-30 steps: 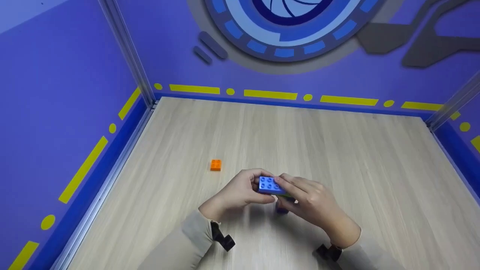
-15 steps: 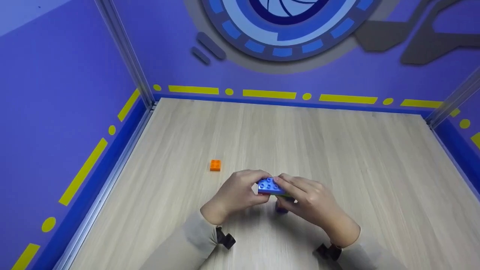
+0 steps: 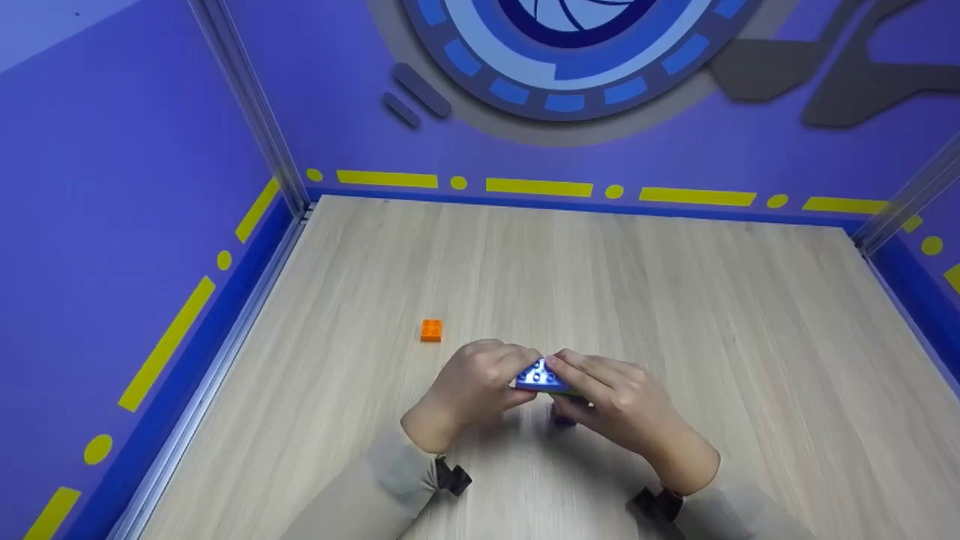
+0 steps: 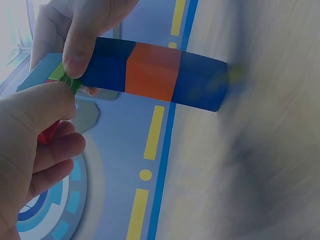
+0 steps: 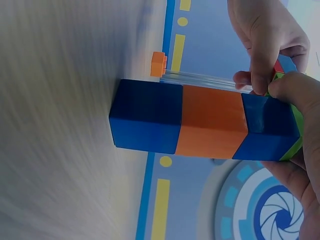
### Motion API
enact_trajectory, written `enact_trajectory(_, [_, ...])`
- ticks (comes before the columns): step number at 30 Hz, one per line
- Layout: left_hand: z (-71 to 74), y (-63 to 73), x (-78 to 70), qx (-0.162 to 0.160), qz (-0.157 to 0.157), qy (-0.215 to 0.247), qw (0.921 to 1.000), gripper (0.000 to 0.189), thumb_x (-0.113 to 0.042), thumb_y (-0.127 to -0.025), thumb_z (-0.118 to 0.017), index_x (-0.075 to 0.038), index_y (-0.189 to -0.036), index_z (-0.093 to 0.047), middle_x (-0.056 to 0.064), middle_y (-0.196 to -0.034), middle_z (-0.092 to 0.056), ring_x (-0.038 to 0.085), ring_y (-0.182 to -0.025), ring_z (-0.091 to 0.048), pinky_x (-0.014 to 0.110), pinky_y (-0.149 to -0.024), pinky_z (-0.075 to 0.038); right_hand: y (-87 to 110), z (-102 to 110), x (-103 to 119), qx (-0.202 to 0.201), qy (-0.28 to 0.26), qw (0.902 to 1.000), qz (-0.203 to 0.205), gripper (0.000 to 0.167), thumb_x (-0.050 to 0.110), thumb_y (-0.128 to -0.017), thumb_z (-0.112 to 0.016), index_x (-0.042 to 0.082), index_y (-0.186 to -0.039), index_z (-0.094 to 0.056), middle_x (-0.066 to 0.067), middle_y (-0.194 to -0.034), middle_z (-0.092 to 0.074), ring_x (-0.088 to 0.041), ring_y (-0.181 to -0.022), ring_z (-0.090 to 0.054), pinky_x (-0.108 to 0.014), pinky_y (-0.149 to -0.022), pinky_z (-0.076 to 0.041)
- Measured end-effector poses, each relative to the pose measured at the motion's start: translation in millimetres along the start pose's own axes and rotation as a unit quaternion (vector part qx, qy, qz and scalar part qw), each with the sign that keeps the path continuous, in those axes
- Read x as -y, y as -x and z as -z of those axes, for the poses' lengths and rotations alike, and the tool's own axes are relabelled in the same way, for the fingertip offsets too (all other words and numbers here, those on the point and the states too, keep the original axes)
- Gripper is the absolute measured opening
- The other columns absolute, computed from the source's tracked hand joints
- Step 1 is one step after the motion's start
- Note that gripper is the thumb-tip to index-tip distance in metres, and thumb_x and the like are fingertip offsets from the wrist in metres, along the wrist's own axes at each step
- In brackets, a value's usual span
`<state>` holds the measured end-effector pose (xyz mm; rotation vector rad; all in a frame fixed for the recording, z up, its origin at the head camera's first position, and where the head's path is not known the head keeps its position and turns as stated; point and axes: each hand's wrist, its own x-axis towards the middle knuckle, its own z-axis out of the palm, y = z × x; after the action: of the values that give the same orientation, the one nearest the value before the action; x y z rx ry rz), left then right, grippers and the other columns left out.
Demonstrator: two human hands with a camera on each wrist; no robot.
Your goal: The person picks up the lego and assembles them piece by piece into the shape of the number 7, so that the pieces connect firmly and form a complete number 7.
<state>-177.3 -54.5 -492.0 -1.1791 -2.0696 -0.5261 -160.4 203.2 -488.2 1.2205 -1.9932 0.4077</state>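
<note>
A tower of toy building bricks stands upright between the hands. Its column has a blue lower brick (image 5: pixel 147 115), an orange middle brick (image 5: pixel 214 122) and a blue brick (image 4: pixel 105 65) above. On top sit a green brick (image 5: pixel 292 142) and a red brick (image 4: pixel 48 134), with a blue studded brick (image 3: pixel 538 373) across them. My left hand (image 3: pixel 469 386) grips the top's left end, thumb by the red brick. From the right, my right hand (image 3: pixel 619 397) holds the top, fingers over the blue studded brick and thumb on the near side. Fingers hide much of the top.
A loose orange brick (image 3: pixel 431 330) with studs up lies on the wooden table (image 3: pixel 600 285), left of and beyond the hands. Blue printed panels (image 3: pixel 150 187) wall the table at the back and sides.
My left hand has rolled over and closed in, covering more of the blue studded brick's left end. The right hand stays nearly still. The loose orange brick has not moved.
</note>
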Motion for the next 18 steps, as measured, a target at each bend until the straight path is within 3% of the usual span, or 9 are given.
enact_trajectory(4, [-0.1,-0.8,1.3,-0.009,-0.019,-0.029,0.9994,0.036,-0.022,-0.082,-0.100,-0.010,-0.108,-0.079,-0.004,-0.095,-0.085,0.009,-0.085,-0.082,0.024,-0.078,-0.066,-0.8,0.3,-0.1,0.004,0.001,1.0000,-0.002,0.037,0.028,-0.117,-0.058,0.002,-0.130,-0.082,-0.014,-0.113,-0.088,-0.027,-0.092,-0.087,-0.035,-0.078,-0.071])
enact_trajectory(8, [1.0,-0.6,2.1,-0.008,-0.017,-0.039,0.9991,0.034,-0.024,-0.086,-0.098,-0.010,-0.109,-0.079,-0.004,-0.097,-0.086,0.009,-0.086,-0.083,0.024,-0.078,-0.067,-1.1,-1.3,-0.3,0.006,-0.005,0.9999,-0.010,0.037,0.028,-0.117,-0.060,0.003,-0.133,-0.081,-0.014,-0.114,-0.088,-0.028,-0.093,-0.087,-0.035,-0.079,-0.071])
enact_trajectory(11, [2.0,0.1,2.4,0.006,-0.005,-0.035,0.9994,0.034,-0.026,-0.088,-0.098,-0.010,-0.112,-0.079,-0.004,-0.100,-0.086,0.010,-0.089,-0.083,0.025,-0.080,-0.067,0.5,-3.8,-0.3,0.003,-0.045,0.9981,-0.042,0.031,0.020,-0.108,-0.078,0.006,-0.136,-0.081,-0.012,-0.117,-0.087,-0.027,-0.096,-0.087,-0.035,-0.084,-0.071])
enact_trajectory(13, [2.8,0.1,2.2,0.022,0.008,-0.026,0.9994,0.034,-0.027,-0.090,-0.097,-0.011,-0.115,-0.079,-0.003,-0.103,-0.086,0.011,-0.092,-0.083,0.025,-0.083,-0.068,3.4,-5.9,1.0,0.007,-0.103,0.9899,-0.097,0.041,0.013,-0.097,-0.090,0.008,-0.137,-0.081,-0.010,-0.120,-0.087,-0.025,-0.101,-0.085,-0.030,-0.090,-0.070])
enact_trajectory(15, [4.0,0.0,1.5,0.042,0.022,-0.013,0.9988,0.035,-0.026,-0.091,-0.097,-0.011,-0.117,-0.079,-0.002,-0.107,-0.086,0.012,-0.096,-0.083,0.027,-0.088,-0.068,8.1,-7.3,3.7,0.013,-0.182,0.9673,-0.177,0.059,0.005,-0.085,-0.098,0.007,-0.141,-0.078,-0.009,-0.121,-0.086,-0.020,-0.106,-0.083,-0.025,-0.095,-0.068])
enact_trajectory(16, [4.7,-0.2,1.1,0.052,0.029,-0.005,0.9982,0.035,-0.026,-0.091,-0.097,-0.011,-0.118,-0.079,-0.002,-0.108,-0.086,0.013,-0.097,-0.083,0.028,-0.090,-0.068,10.9,-7.9,5.3,0.018,-0.222,0.9485,-0.225,0.066,0.002,-0.082,-0.099,0.007,-0.144,-0.076,-0.008,-0.122,-0.085,-0.017,-0.108,-0.082,-0.023,-0.096,-0.066])
enact_trajectory(18, [5.4,-0.2,0.1,0.071,0.042,0.009,0.9966,0.035,-0.024,-0.092,-0.096,-0.011,-0.120,-0.079,-0.001,-0.110,-0.086,0.014,-0.099,-0.083,0.029,-0.093,-0.068,17.5,-8.2,8.9,0.028,-0.295,0.8987,-0.323,0.072,0.001,-0.082,-0.099,0.003,-0.148,-0.072,-0.007,-0.124,-0.084,-0.011,-0.112,-0.079,-0.019,-0.097,-0.064])
